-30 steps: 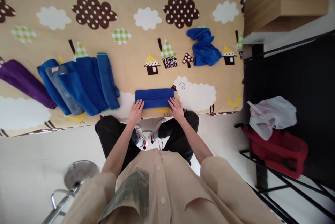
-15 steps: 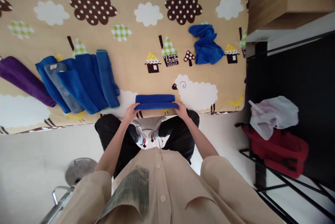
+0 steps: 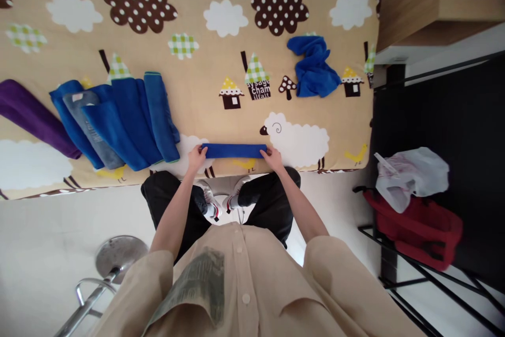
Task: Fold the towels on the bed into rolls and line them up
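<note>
A blue cloth (image 3: 235, 151), folded into a narrow flat strip, lies near the front edge of the patterned bedcover (image 3: 205, 79). My left hand (image 3: 197, 157) pinches its left end, and my right hand (image 3: 272, 158) pinches its right end. To the left lies a row of folded blue cloths (image 3: 130, 121) with a grey one (image 3: 92, 126) among them. A folded purple cloth (image 3: 37, 116) rests at the far left. Toward the right, a crumpled blue cloth (image 3: 315, 66) lies loose on the cover.
A wooden cabinet (image 3: 437, 0) stands at the upper right. Below it, a red bag (image 3: 418, 226) and a white plastic bag (image 3: 414, 174) sit by a black metal frame. A round metal stool part (image 3: 120, 255) is at the lower left.
The blue cloth between my hands has gone from two visible bands to one narrower strip. Both hands have stayed at its ends.
</note>
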A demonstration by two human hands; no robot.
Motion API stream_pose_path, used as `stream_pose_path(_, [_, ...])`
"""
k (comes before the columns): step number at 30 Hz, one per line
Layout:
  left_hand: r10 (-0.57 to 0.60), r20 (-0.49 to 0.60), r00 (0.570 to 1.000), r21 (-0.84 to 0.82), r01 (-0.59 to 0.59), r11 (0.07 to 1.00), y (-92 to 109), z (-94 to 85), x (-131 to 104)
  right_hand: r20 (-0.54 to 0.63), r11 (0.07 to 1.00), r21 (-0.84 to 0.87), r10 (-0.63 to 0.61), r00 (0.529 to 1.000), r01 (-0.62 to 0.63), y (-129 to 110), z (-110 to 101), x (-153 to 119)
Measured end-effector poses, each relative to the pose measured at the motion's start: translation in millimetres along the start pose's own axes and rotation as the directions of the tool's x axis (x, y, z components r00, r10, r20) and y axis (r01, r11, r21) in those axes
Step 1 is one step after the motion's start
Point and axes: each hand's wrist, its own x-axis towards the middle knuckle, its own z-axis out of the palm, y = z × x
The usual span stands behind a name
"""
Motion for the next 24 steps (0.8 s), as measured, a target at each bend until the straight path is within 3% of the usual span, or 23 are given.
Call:
stream_pose_path(3, [-0.076,-0.057,0.995,-0.087,0.071,0.994,3,1.1,-9,0.029,0.997,-0.052,0.064,0.998,-0.062,-13,-11,5])
stream_pose_path(5, [-0.174,-0.085,0.981,-0.211,0.153,0.965,3,3.2,-25,0.003,0.994,-0.112,-0.003,1.0,0.003,-22,-20,8])
stream_pose_path(7, [-0.291,-0.034,0.956,-0.372,0.258,0.892,1,8.7,-48,0.042,0.982,-0.156,-0.104,0.994,0.11,-30,-28,14])
stream_pose_path(10, [-0.38,0.156,0.912,-0.57,0.397,0.719,1,24.4,-78,0.268,0.94,-0.237,-0.181,0.946,0.247,-45,-37,27])
stream_pose_path(13, [-0.402,0.25,0.881,-0.719,0.447,0.532,13,42.4,-84,0.471,0.864,-0.39,-0.108,0.875,0.317,-66,-40,43])
stream_pose_path(16, [-0.443,0.239,0.864,-0.829,0.419,0.37,35,52.3,-67,0.588,0.798,-0.488,0.001,0.809,0.354,-89,-41,55])
stream_pose_path(19, [-0.482,0.181,0.858,-0.899,0.343,0.273,56,51.1,-48,0.632,0.773,-0.512,0.043,0.774,0.375,-106,-41,59])
stream_pose_path(22, [-0.396,0.104,0.912,-0.922,0.237,0.305,75,36.5,-39,0.653,0.762,-0.505,0.03,0.757,0.406,-118,-37,55])
stream_pose_path(24, [-0.228,0.034,0.973,-0.896,0.131,0.425,86,15.9,-39,0.655,0.754,-0.493,-0.008,0.756,0.435,-128,-26,50])
